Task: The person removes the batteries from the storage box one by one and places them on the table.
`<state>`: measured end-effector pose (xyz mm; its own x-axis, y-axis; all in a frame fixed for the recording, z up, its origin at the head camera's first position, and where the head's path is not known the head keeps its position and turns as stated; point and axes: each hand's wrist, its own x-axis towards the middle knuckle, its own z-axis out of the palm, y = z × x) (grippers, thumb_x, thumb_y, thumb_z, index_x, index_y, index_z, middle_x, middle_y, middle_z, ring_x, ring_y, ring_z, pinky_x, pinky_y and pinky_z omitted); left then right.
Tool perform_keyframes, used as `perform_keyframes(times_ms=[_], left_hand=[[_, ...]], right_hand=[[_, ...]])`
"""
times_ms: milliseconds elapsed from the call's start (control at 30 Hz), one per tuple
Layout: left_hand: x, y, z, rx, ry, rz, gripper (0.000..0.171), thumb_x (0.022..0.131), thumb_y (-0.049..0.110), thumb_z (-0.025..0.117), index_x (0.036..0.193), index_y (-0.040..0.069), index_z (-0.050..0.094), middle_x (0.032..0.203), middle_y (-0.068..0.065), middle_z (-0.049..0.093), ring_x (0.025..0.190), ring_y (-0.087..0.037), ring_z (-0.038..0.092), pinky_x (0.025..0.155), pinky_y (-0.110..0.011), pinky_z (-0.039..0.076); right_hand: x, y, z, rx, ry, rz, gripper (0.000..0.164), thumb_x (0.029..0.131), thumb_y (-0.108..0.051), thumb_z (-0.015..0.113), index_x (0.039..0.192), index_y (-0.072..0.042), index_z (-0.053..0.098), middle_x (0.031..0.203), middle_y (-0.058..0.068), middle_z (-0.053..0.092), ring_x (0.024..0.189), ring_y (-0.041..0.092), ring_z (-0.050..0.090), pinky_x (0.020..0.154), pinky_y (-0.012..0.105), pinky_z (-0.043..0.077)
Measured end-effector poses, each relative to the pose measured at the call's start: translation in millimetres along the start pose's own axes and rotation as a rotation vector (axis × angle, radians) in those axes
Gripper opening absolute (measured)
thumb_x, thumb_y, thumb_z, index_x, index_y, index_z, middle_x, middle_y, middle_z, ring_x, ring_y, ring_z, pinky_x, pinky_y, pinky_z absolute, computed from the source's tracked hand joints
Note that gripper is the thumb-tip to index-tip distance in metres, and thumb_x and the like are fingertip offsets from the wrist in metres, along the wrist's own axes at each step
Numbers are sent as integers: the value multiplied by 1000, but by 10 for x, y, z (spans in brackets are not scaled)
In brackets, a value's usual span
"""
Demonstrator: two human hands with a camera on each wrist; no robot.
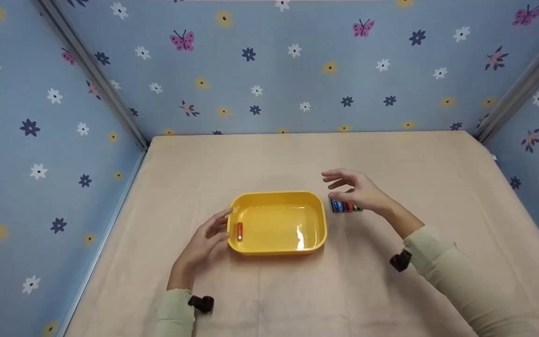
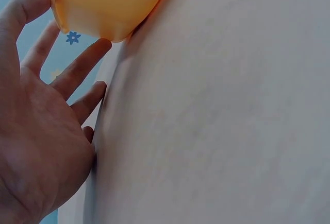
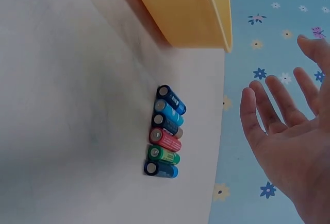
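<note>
A yellow tray sits on the table, with one orange battery lying inside near its left wall. My left hand is at the tray's left side, its relaxed fingers touching the rim; in the left wrist view the fingertips meet the yellow wall. Over to the right, my right hand hovers with loosely bent fingers and nothing in them. Below it lies a row of several batteries in blue, red and green, side by side on the table and partly hidden by the hand in the head view.
A beige cloth covers the table. Blue panels with flowers and butterflies stand at the back and both sides, with grey metal posts at the corners. Each wrist wears a small black camera.
</note>
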<state>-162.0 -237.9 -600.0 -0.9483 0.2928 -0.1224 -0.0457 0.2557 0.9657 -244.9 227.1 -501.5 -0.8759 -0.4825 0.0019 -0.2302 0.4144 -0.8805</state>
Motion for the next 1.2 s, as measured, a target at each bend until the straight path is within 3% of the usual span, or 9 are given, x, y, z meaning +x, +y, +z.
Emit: perform_keyframes(times_ms=[100,167,500,800,867,1033,1100,1200], left_hand=[[-6,2,4,4,6,2,67,112,15,69,174,18,44,169,-21,56,160,-42,53,132,-52,47],[-2,1,9,3,9,2,67,112,16,70,174,19,45,169,-21,56,160,-41,53,132,-51,48],[18,-8,5,10,-14,14,68,112,16,69,175,18,43,169,-23,56,159,-43,54,125,-31,50],[2,-5,1,22,0,4,66,112,19,69,174,20,45,169,-22,57,157,-42,57,131,-56,48],[-1,-9,-4,28,-7,23,66,113,18,69,174,18,44,169,-23,56,158,-43,55,131,-50,48],[-2,-20,-22,22,-31,69,67,113,17,67,175,14,41,169,-25,55,160,-47,51,120,-19,49],[-1,-13,-20,18,-27,65,67,113,16,67,175,14,42,169,-25,55,160,-46,53,118,-18,50],[0,-13,-16,32,-23,63,67,113,16,67,175,13,41,168,-26,56,157,-45,56,121,-26,52]], right_hand=[[31,-29,45,-4,-24,-7,57,104,-13,81,158,-9,63,158,25,66,140,45,69,113,52,64],[50,-51,71,-2,-34,-13,57,104,-13,81,158,-8,63,158,26,66,140,45,69,112,57,64],[194,-199,234,23,-97,-37,54,104,-11,80,156,-8,64,158,23,67,142,51,67,113,60,63],[303,-336,420,20,-154,-67,54,102,-10,81,154,-5,66,158,23,67,141,47,69,112,58,64],[318,-357,464,28,-170,-75,54,102,-8,81,154,-5,65,158,23,67,140,48,69,112,59,64],[382,-382,554,39,-214,-88,57,103,-8,80,157,-5,63,158,28,64,140,50,69,115,62,61],[412,-385,582,39,-232,-92,57,104,-8,80,157,-4,62,158,31,63,141,52,68,118,65,58],[457,-385,629,41,-267,-93,57,104,-7,78,158,-1,60,157,33,62,141,55,67,121,68,54]])
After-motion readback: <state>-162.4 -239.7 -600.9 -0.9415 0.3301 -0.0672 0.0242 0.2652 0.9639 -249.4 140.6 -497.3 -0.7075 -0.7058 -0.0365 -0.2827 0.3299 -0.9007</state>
